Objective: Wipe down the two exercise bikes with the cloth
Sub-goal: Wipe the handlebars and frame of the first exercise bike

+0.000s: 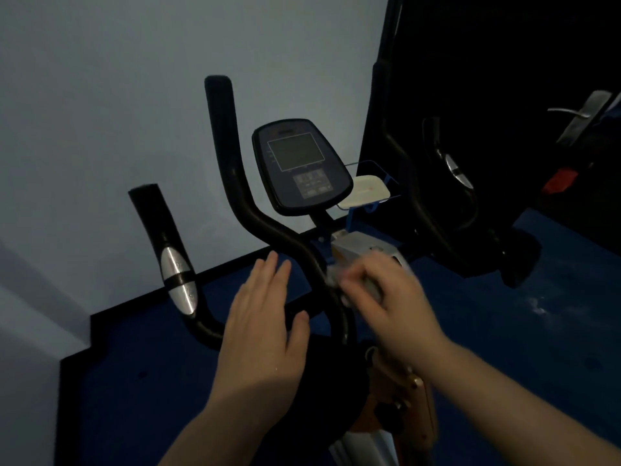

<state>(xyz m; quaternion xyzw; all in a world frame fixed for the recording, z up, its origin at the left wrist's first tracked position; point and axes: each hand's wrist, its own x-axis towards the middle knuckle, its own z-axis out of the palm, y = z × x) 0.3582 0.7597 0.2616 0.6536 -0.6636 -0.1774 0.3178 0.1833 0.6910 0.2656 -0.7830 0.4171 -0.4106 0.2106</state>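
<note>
An exercise bike stands right in front of me, its black curved handlebar [235, 183] rising on both sides of a dark console [300, 166] with a grey screen. My right hand [389, 297] grips a pale cloth [336, 275] against the handlebar's centre bend, blurred by motion. My left hand [265, 317] hovers flat with straight fingers just left of that bend, holding nothing. A silver pulse sensor [178, 280] sits on the left grip. A second bike's black handlebar [447, 163] shows dimly at the right.
A pale wall [117, 95] stands close behind the bike, with blue floor [504, 314] below. A white tray in a blue wire holder [364, 193] sits right of the console. A dark door with a metal lever handle [571, 111] is at the far right.
</note>
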